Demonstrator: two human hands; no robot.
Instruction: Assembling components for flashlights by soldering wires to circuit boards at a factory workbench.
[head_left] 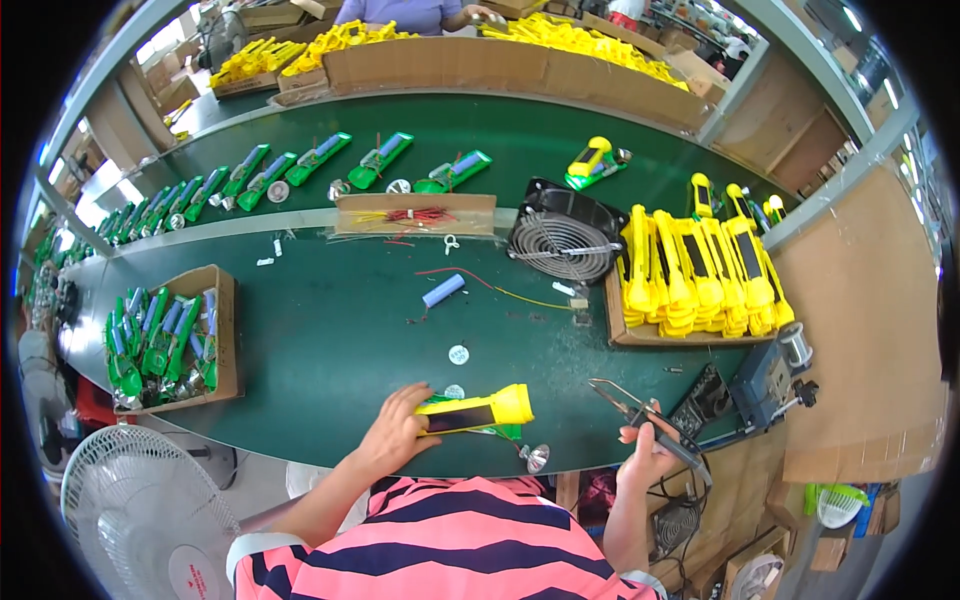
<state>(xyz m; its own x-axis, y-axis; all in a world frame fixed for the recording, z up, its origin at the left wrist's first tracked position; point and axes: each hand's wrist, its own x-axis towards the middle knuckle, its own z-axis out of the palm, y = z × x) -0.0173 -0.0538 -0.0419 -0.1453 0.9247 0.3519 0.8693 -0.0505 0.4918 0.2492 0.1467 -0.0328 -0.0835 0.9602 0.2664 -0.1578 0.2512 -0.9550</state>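
Observation:
My left hand (396, 432) is closed on the rear end of a yellow flashlight housing (480, 412) with a dark panel on its side. The housing lies at the table's near edge, its wide head toward the right. Beneath it shows part of a green shell (508, 432), and a small silver reflector (536, 458) sits beside it at the edge. My right hand (648, 452) grips a soldering iron (655, 428), its thin metal tip angled up and left, apart from the housing. Farther in lies a loose blue battery cell (443, 291) with red and yellow wires.
A box of green shells (228, 340) stands left; a box of yellow housings (660, 338) stands right, beside a solder spool (796, 346). A black fan (562, 240) and a wire tray (480, 205) are behind. Green assemblies (380, 160) line a far belt; a person (400, 14) is beyond.

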